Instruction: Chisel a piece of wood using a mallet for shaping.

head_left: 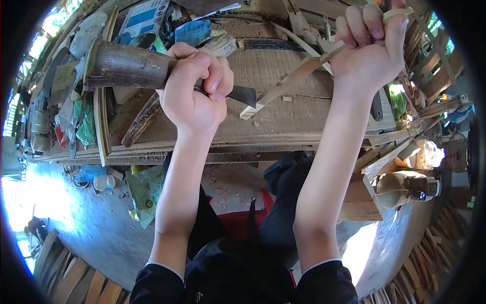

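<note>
My left hand [195,93] is closed around the neck of a chisel [129,65], whose thick dark wooden handle sticks out to the left. Its flat dark blade points right, and the blade's edge meets a narrow wooden strip [283,86] close to the strip's pale near end. Several small notches show along the strip. At the upper right my right hand [367,48] has its fingers curled round the far part of this strip, palm turned up. The strip slants over a worn wooden workbench [298,119], and my fingers hide part of it.
A small wood chip [287,99] and shavings lie on the bench. A rough stick [142,119] rests at its left, by plastic bags and bottles. Blue packaging [192,32] and loose slats crowd the back. Wood pieces and a tan cylindrical machine [400,189] stand at the right.
</note>
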A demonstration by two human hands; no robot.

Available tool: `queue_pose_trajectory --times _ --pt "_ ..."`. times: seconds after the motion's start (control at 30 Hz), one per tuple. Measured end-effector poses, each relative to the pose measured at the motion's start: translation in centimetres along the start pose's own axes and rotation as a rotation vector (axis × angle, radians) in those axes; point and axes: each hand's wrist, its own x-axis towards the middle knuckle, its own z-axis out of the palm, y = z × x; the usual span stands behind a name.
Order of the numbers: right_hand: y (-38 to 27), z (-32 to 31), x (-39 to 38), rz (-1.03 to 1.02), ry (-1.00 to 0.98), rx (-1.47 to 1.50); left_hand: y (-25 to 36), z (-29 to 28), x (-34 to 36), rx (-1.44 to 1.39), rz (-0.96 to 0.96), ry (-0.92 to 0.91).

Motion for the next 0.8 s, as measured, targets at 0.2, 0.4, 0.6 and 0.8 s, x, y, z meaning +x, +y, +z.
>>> queue_pose_trajectory --times 0.2,0.4,0.6,0.8 --pt "-0.4 1.4 0.2 0.041 0.209 0.117 0.6 0.7 0.3 0.036 0.003 -0.004" --pt "-2.2 -0.3 0.4 -0.309 0.015 -1.334 0.3 1.2 0.6 0.106 -0.024 0.063" --pt "-2.7 0.1 -1.0 -0.318 -0.009 -1.226 0.1 0.5 2.1 0.078 -0.103 0.086" --pt "-1.8 7.4 2.1 -0.125 -0.275 -1.012 4.3 6.4 3.4 0.079 -0.016 -0.08"
